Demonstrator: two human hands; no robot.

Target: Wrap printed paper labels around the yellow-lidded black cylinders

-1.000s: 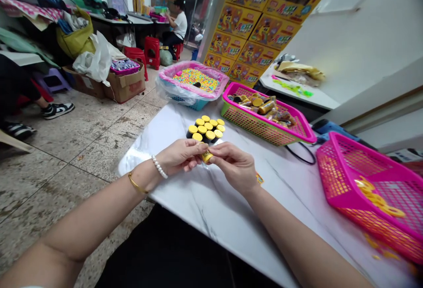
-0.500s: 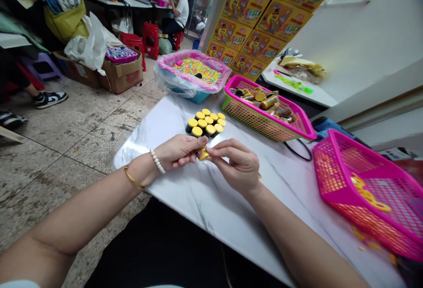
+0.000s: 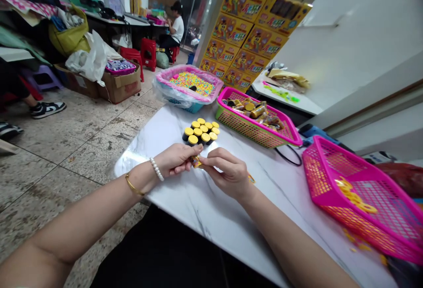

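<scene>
Between my two hands, over the near part of the marble-patterned table (image 3: 194,200), is a small yellow printed wrapper (image 3: 196,161). My left hand (image 3: 178,158), with a pearl bracelet on its wrist, grips one side between thumb and fingers. The fingertips of my right hand (image 3: 226,171) pinch the other side. Whether anything is inside the wrapper is hidden by my fingers. Just beyond my hands stand several small black jars with yellow lids (image 3: 197,131), grouped closely together. A bit of orange-yellow material (image 3: 251,178) lies beside my right hand.
A pink-lined basket of colourful beads (image 3: 191,83) and a pink-green basket of wrapped jars (image 3: 257,116) stand at the back. A pink basket (image 3: 319,182) with yellow rings (image 3: 355,197) is at right. Stacked yellow boxes (image 3: 244,37) rise behind; a person (image 3: 176,28) sits far off.
My head view has shifted, so the table's contents appear slightly left. Both hands keep hold of the wrapper, with only small finger movement.
</scene>
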